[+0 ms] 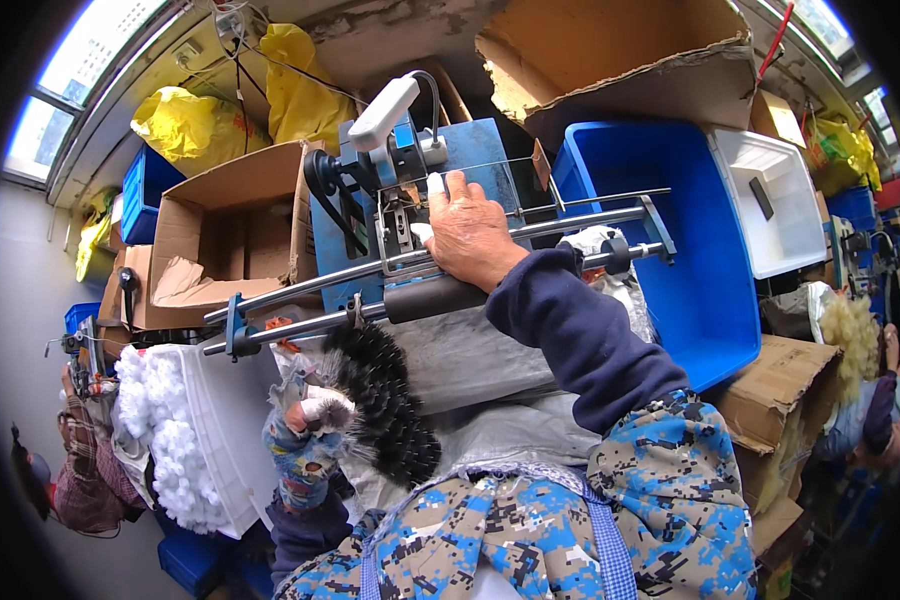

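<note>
A blue bench machine [485,150] with two steel rails [560,223] stands before me. My right hand [470,235], white wraps on its fingertips, grips the metal carriage [398,225] at the rails. Under its wrist lies a dark padded roller [435,297]. My left hand [315,408], in a worn wrapping with bare fingertips showing, is closed at the edge of a black bristly, fur-like bundle [380,400] below the rails. Part of its grip is hidden. A black belt and pulley [325,175] and a white-topped motor part [385,112] sit on the machine.
A blue bin [685,300] stands right of the machine, a cardboard box [175,235] left. White fluffy tufts [170,440] fill a white tray [220,430] at lower left. A large carton [660,80] stands behind. Other people [90,450] sit at both sides.
</note>
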{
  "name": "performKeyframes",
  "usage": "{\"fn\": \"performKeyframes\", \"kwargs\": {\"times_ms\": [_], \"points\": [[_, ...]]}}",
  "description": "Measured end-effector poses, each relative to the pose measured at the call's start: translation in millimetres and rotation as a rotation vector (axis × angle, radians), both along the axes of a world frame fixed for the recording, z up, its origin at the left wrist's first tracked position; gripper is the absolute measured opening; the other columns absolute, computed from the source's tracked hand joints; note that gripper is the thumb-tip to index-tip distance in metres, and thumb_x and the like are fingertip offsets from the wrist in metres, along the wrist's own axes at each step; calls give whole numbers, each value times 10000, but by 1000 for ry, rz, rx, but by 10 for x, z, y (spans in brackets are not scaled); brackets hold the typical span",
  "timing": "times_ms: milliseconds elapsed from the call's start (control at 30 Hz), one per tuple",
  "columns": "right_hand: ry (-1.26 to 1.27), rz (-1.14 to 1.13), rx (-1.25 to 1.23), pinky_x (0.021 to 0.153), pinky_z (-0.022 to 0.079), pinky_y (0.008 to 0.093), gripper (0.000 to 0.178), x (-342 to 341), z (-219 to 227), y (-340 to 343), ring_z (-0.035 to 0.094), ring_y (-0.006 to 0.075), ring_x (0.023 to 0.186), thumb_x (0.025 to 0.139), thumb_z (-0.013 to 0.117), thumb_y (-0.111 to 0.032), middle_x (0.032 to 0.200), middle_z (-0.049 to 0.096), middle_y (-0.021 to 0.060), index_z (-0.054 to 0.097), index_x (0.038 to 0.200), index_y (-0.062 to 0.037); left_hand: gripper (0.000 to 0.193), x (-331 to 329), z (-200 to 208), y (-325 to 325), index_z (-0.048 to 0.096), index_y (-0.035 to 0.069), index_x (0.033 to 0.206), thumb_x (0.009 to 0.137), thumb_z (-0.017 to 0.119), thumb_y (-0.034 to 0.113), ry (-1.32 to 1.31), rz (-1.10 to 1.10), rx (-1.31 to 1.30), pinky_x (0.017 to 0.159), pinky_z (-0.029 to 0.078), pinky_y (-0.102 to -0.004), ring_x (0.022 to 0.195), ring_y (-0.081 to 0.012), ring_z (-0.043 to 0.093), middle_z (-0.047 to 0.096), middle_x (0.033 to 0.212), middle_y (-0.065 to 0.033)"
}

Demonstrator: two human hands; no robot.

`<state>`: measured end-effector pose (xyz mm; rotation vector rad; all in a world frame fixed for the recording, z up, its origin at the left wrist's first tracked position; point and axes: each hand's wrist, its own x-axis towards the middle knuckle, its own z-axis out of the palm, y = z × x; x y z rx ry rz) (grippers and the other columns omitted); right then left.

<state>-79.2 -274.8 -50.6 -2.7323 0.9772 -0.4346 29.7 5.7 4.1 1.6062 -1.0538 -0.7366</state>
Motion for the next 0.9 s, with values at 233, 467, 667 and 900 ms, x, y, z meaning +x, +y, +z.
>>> {"fn": "performKeyframes", "kwargs": {"times_ms": [233,467,667,900], "points": [[78,130,67,712,503,362,597,90,37,28,566,311,851,772,621,-326,1058,479,211,449,1170,85,162,-92,238,-153,608,12,910,758,599,-45,-4,-9,-200,578,461,-236,682,-133,565,610,833,-99],[160,80,9,754,442,419,411,-503,204,-342,478,298,987,702,699,-225,1124,445,172,576,1001,29,233,-68,-36,-16,615,40,894,697,678,-66,-36,269,51,704,476,-268,746,-154,584,611,874,-61],[252,8,-421,771,361,377,242,-519,284,-657,489,228,945,742,611,-145,935,570,77,613,963,-47,204,-111,41,-218,625,54,854,681,707,-18,-394,137,-2,669,463,-291,726,-193,583,615,826,-59],[451,176,-308,754,357,361,37,-631,522,-554,544,201,778,737,582,-77,698,622,36,601,769,-80,199,-90,-48,-82,633,47,865,691,716,0,-319,250,5,663,470,-288,704,-174,594,623,775,-40]]}}
